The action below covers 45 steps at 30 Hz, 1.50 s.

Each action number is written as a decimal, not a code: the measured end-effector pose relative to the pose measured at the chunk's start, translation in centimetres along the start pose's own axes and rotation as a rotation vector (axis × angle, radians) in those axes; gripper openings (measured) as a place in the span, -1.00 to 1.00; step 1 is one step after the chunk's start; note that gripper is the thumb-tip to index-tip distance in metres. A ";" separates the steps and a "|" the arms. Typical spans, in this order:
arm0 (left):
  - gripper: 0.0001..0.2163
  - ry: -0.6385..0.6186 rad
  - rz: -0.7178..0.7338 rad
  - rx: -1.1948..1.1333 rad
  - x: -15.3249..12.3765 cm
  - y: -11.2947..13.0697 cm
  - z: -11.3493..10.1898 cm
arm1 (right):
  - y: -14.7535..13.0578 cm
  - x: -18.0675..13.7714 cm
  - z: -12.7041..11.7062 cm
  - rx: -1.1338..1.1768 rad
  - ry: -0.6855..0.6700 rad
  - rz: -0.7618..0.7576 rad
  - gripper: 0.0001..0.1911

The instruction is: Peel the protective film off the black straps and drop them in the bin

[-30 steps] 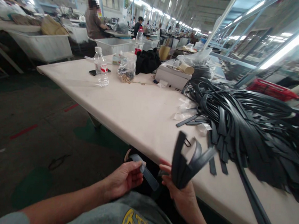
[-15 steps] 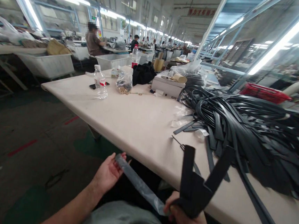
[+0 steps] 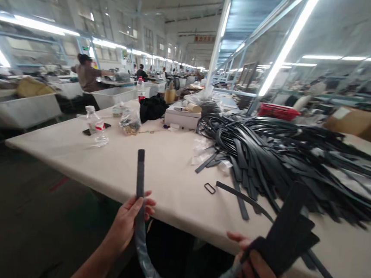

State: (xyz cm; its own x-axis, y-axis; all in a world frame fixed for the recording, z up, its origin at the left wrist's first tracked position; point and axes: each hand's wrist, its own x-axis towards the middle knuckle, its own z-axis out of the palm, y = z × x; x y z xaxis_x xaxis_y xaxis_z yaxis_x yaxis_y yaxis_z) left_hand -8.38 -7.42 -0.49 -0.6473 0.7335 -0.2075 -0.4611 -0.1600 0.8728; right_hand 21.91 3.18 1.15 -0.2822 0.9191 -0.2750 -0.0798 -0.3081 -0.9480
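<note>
A long black strap (image 3: pixel 144 256), partly wrapped in shiny clear plastic, hangs in a U between my hands. My left hand (image 3: pixel 129 218) pinches it near one end, thumb in front, with the bare tip pointing up. Closed round its other end is my right hand (image 3: pixel 255 266), where several wide flat black pieces (image 3: pixel 289 230) stick up in a fan. Whether these pieces are joined to the strap cannot be told. On the table beyond lies a black rectangular ring (image 3: pixel 210 188). A narrow black strip (image 3: pixel 242 196) runs from near it toward my right hand.
A large heap of black straps (image 3: pixel 261 158) covers the right side of the table (image 3: pixel 111 167). Farther back stand a clear bottle (image 3: pixel 97 127), a plastic bag of small parts (image 3: pixel 130 121), a black cloth (image 3: pixel 153 108) and a white box (image 3: pixel 182 116). A co-worker (image 3: pixel 87 74) sits at far left.
My left hand has turned and now grips the strap with its end raised upright. The strap has gone from nearly straight to a U. My right hand has shifted right; the view has swung right.
</note>
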 end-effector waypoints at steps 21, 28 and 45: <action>-0.65 -1.243 -0.016 0.782 -6.6 -10.7 13.6 | -2.3 -3.6 -3.4 -0.051 0.211 -0.264 -0.60; -0.71 -1.560 0.220 0.772 -7.8 -14.2 13.0 | -3.4 -8.7 -9.7 -0.089 0.617 -0.435 -0.70; -0.56 -1.225 -0.273 0.978 -5.1 -16.0 11.1 | -12.2 -21.8 -28.8 -0.364 1.668 -0.904 -0.83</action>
State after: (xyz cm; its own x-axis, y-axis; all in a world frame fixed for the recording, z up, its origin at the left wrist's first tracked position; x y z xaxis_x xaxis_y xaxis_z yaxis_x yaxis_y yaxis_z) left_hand 9.09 -1.26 -8.49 0.4676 0.8097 -0.3547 0.3869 0.1733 0.9057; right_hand 56.56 -6.07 14.12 0.7967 0.0919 0.5973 0.5775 0.1753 -0.7973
